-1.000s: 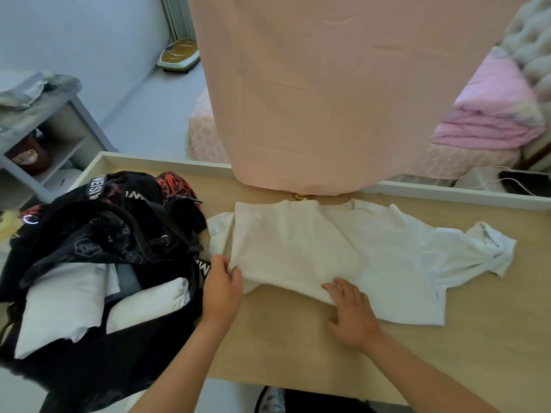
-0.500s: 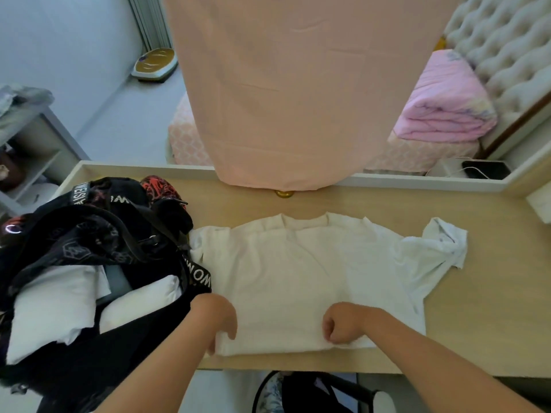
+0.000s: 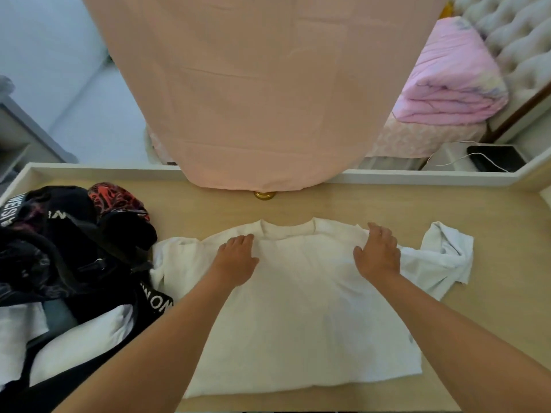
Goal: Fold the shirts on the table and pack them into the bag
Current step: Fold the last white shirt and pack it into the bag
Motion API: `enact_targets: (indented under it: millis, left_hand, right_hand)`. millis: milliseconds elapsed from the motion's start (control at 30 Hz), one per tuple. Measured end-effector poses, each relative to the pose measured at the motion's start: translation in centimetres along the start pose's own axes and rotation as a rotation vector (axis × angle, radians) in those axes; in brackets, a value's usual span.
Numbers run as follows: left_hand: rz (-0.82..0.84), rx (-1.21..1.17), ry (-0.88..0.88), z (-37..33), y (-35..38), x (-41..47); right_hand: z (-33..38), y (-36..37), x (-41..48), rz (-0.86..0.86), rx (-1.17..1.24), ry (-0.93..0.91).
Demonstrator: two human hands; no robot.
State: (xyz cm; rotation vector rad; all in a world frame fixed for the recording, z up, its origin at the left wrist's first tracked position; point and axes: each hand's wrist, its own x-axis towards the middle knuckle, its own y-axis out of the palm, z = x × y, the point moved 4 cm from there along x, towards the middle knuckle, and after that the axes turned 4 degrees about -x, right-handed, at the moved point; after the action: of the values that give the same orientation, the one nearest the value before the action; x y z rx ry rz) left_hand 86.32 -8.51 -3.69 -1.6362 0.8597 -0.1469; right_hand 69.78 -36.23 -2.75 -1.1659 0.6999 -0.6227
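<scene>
1. The pale wooden worktop is carrying everything, and its near edge is showing just below the shirt's hem.
2. The white shirt is lying flat at the centre with its hem toward the person and its collar away. This is likely giving both arms an even reach to the shoulders.
3. The left hand is resting palm down beside the collar. The right hand is lying on the right shoulder. Both have their fingers loosely spread and pressing, gripping nothing I can see. They are probably smoothing and pinning the cloth before a fold.
4. The right sleeve is lying bunched and unfolded, so it looks like the next part to turn in.
5. The black bag is sitting open at the left, touching the shirt. White folded pieces are already lying inside, so packing is probably a short carry.
6. Farther off, a pink cloth is hanging over the raised rim above a brass knob. Beyond it, a bed is holding a pink quilt.
</scene>
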Motion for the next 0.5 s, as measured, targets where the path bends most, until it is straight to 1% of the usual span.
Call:
enact_targets:
  millis: [67,133,200,267,300,333,467,500]
  left_hand:
    - [0.049,0.06,-0.019,0.5,0.3,1.5]
    - [0.059,0.125,0.0,0.8,0.5,2.6]
    - [0.067,0.092,0.008,1.3,0.6,3.3]
    - [0.079,0.038,0.007,1.8,0.6,3.7]
    - [0.078,0.051,0.022,1.8,0.5,3.8]
    - [0.078,0.07,0.034,1.8,0.3,3.9]
    - [0.115,0.126,0.047,1.5,-1.8,4.5]
    - [0.07,0.117,0.062,1.4,-2.3,4.7]
  right_hand:
    - [-1.0,0.9,1.7,0.118,-0.045,0.018]
    - [-1.5,1.7,3.1,0.151,-0.021,0.013]
    - [-1.6,1.8,4.0,0.083,0.135,0.015]
    - [-1.8,1.3,4.2,0.011,0.353,0.078]
    - [-1.8,1.0,4.3,-0.022,0.425,0.106]
    - [-1.8,0.6,4.4,-0.054,0.461,0.114]
    - [-1.8,-0.7,5.2,-0.176,0.474,0.11]
    - [-2.0,-0.9,5.4,-0.212,0.47,0.122]
